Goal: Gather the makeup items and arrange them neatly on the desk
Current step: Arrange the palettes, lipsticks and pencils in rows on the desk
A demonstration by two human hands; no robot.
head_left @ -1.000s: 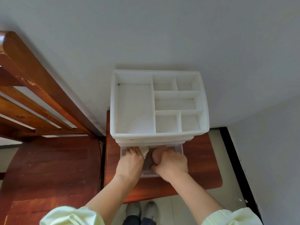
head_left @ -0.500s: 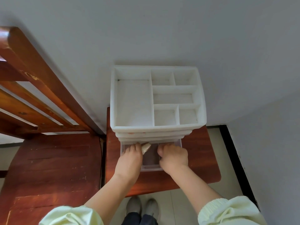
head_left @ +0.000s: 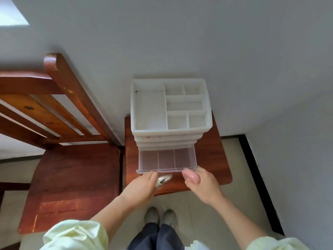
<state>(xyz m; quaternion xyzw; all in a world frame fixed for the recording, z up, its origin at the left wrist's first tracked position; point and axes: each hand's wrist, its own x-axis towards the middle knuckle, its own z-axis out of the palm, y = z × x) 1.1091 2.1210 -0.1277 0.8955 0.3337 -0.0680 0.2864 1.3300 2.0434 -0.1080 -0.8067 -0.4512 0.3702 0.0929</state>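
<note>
A white makeup organizer (head_left: 149,109) with divided top compartments stands on a small red-brown stool (head_left: 214,159). Its clear bottom drawer (head_left: 166,159) is pulled out, and its three sections show nothing inside. My left hand (head_left: 142,186) is just in front of the drawer's left corner and grips a small pale, silvery item (head_left: 164,179). My right hand (head_left: 201,181) is at the drawer's right front corner and holds a pink egg-shaped makeup sponge (head_left: 191,175).
A wooden chair (head_left: 72,174) stands to the left of the stool, its slatted back against the grey wall. Tiled floor with a black strip runs at the right. My feet (head_left: 160,216) are below the stool's front edge.
Both hands have come out of the drawer and back toward me, each with an item. The drawer now shows nothing inside. The camera has pulled back and up.
</note>
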